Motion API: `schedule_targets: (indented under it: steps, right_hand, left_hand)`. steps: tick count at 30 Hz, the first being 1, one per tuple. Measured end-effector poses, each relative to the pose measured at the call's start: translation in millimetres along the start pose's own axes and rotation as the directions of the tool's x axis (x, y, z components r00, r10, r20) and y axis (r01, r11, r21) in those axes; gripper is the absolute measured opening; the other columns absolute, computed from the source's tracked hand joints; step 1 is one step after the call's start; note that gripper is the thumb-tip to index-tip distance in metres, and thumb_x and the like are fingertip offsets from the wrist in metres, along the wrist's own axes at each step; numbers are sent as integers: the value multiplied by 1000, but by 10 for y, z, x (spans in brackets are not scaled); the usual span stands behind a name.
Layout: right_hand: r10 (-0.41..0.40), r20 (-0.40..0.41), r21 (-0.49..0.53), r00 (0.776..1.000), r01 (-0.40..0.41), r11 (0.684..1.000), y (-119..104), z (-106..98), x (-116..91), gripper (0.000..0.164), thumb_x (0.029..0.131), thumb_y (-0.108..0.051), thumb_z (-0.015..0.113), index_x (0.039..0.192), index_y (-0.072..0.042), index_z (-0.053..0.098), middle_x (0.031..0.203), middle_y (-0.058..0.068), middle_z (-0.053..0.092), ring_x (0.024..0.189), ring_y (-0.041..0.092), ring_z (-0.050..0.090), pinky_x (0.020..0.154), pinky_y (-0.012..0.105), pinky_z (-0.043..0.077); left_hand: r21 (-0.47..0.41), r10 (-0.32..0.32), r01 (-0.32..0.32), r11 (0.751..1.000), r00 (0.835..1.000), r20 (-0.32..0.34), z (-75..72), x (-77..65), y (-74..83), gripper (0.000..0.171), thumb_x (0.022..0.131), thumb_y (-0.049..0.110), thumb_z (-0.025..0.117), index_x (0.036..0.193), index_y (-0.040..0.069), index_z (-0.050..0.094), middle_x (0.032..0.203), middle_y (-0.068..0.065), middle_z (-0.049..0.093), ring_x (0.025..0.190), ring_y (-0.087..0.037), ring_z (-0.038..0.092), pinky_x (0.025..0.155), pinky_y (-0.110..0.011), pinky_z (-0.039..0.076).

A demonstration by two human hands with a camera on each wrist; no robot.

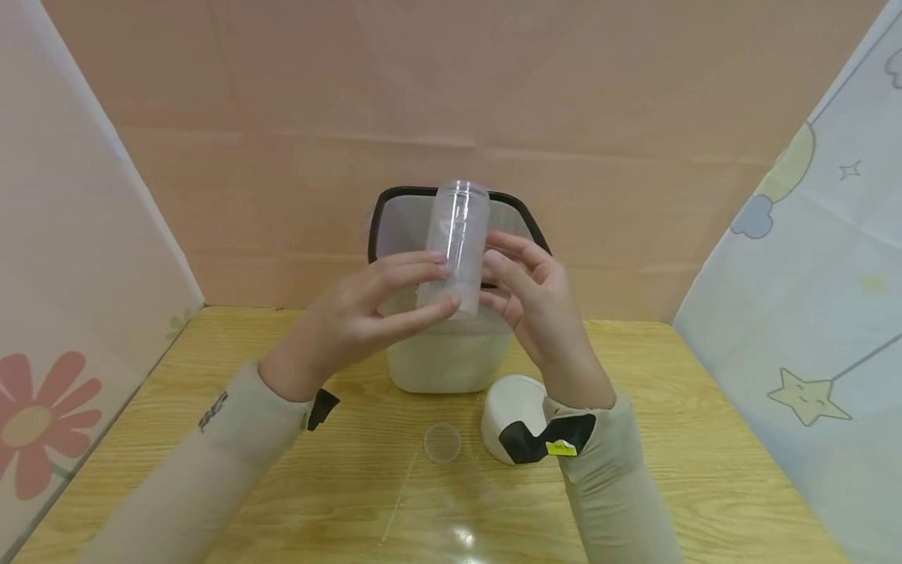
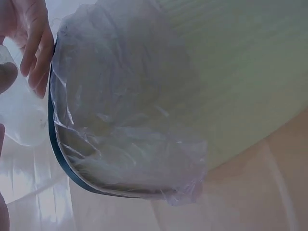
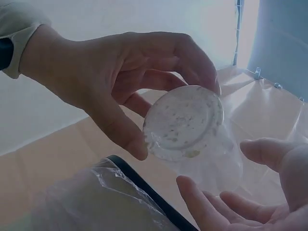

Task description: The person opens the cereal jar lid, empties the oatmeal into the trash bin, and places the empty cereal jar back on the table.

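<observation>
My left hand [image 1: 366, 313] grips a clear plastic jar [image 1: 461, 223] by its lower part, thumb on the near side and fingers along the left. The jar is tilted, its threaded mouth up and away, its round base toward me. In the right wrist view the jar's base [image 3: 185, 122] shows small spots. Beside the jar's right side is my right hand [image 1: 539, 301], fingers loosely bent and spread; whether they touch it cannot be told. Below and behind the jar stands a pale bin [image 1: 451, 364] with a black rim, lined with a clear plastic bag [image 2: 120, 120].
A white round tub-like object [image 1: 503, 403] stands on the wooden table [image 1: 338, 478], partly behind the right wrist. A small clear disc [image 1: 442, 443] lies to its left. Pink cloth [image 1: 282, 172] hangs behind, with patterned panels at both sides.
</observation>
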State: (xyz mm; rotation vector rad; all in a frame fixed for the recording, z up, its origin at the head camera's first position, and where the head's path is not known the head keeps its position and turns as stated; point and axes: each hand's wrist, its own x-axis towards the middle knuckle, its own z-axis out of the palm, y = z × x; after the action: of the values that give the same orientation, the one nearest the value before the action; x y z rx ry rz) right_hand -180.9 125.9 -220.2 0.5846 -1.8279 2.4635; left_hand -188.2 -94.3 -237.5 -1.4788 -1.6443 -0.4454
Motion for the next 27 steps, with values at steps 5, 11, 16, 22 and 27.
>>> schedule_targets:
  steps: [5,11,16,22,27]
  right_hand:
    - [11,-2,-63,1000,-11,998,10,7,-98,43,91,-6,55,133,0,45,122,16,54,102,24,58,81,34,55]
    - [20,19,-142,1000,-17,990,56,-2,-263,45,88,-2,59,132,-1,46,111,11,61,98,21,61,81,36,55]
    - [21,66,-215,998,-7,977,149,-36,-423,47,85,-2,64,130,1,48,111,11,62,97,22,63,82,35,54]
    - [-29,90,-305,996,55,951,264,-62,-593,52,81,-4,71,129,0,50,118,13,60,103,26,60,85,34,53]
    - [-32,79,-315,996,56,948,424,-69,-675,53,79,1,72,128,-1,51,117,11,61,103,25,59,84,38,54]
  left_hand:
    - [58,56,-56,997,998,-8,17,-84,67,40,85,-11,57,118,12,62,125,-16,50,119,-30,49,82,-31,53]
    - [348,305,-274,896,951,-37,72,-178,157,37,85,-9,56,112,15,64,117,-14,57,108,-27,57,89,-30,51]
    - [329,429,-379,865,898,-93,148,-244,251,24,88,-4,58,102,14,68,108,-13,60,100,-26,60,90,-34,51]
    - [285,453,-405,869,883,-126,219,-345,363,15,88,3,62,94,14,70,107,-11,59,98,-24,60,82,-32,54]
    - [274,415,-374,886,903,-108,260,-478,419,20,92,-2,55,99,10,70,107,-11,60,98,-24,61,84,-31,53]
